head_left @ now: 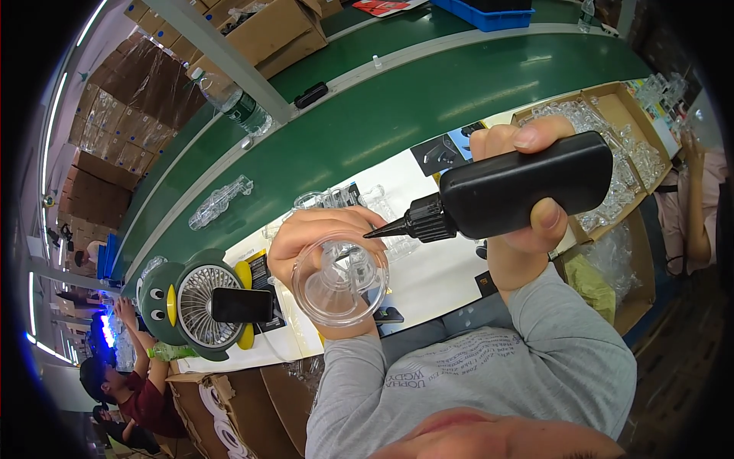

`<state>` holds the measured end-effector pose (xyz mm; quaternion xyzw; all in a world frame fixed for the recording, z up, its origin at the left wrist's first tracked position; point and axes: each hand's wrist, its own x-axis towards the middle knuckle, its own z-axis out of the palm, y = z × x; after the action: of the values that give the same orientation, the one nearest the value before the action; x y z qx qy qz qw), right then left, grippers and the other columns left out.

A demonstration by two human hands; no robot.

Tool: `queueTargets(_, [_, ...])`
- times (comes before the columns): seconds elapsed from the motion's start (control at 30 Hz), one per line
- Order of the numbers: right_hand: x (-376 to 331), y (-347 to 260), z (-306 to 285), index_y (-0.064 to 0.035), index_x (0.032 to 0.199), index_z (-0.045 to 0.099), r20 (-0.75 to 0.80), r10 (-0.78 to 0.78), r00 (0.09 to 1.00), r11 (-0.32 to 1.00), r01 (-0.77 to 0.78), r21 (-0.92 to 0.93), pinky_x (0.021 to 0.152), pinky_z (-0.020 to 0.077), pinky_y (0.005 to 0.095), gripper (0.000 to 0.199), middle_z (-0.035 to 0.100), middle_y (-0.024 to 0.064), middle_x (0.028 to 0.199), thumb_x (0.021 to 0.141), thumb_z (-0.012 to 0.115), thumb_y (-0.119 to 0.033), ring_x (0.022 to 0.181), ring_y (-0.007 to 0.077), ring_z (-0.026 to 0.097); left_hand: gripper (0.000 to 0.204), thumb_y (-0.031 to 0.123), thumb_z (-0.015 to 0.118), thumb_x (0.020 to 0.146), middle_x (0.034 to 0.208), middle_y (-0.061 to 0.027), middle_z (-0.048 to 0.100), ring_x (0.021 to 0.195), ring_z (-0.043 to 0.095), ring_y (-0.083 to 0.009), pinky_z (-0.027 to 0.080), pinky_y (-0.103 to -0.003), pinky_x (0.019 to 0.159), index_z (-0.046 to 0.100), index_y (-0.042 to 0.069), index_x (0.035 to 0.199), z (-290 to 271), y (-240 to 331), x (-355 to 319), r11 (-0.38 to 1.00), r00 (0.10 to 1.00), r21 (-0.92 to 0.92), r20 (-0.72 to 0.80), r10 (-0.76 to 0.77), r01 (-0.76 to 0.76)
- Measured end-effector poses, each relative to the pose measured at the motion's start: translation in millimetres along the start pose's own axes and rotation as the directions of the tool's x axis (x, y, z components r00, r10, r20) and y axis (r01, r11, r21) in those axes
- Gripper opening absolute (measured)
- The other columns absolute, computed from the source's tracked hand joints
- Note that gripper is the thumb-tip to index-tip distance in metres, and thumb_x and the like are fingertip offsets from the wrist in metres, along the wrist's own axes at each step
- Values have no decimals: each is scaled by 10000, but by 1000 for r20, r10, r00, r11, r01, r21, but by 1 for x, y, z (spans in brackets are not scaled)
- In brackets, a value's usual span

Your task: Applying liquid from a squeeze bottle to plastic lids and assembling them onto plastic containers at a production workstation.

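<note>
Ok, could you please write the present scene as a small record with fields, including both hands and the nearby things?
left hand: holds a clear round plastic-looking vessel
right hand: grips a flat black plastic bottle
nozzle: black, pointed, its tip at the vessel's rim in this view; contact cannot be told
left side: green penguin-shaped fan, with a dark rectangular phone-like device in front
right side: open brown cardboard box holding clear parts
beyond, left: clear bottle with a green label
</note>
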<state>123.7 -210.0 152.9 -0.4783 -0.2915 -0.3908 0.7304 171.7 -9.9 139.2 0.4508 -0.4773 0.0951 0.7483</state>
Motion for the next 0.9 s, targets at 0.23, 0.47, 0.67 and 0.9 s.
queueTargets(0.23, [0,-1,-1,12,992,522,29,26,999,999,-27,28,714,496,263,571,559,116,945,667,699,-423,831,164,571,461,295,536,767,526,-223,552,413,521,-280,484,-417,514,576,-146,637,-5,-5,-2,997,993,-64,116,-24,32])
queueTargets(0.47, [1,1,1,5,996,503,42,4,999,999,-6,42,675,452,260,545,531,95,880,679,687,-397,770,150,529,484,314,559,770,516,-216,547,417,527,-277,485,-420,510,563,-136,593,2,-3,-6,996,995,-36,68,-73,76])
queueTargets(0.67, [2,-1,4,-2,997,473,46,5,999,997,-8,77,607,386,253,501,485,66,778,701,664,-358,671,131,464,447,288,616,756,505,-205,545,407,527,-270,496,-412,503,557,-117,576,10,-3,-12,999,988,9,-154,-30,32])
queueTargets(0.9, [2,3,0,20,986,532,60,-11,998,996,6,90,707,504,266,531,563,125,939,664,698,-369,827,170,578,460,328,603,788,533,-229,558,426,541,-281,500,-434,521,568,-100,623,5,-4,-12,999,999,-5,-17,-39,39])
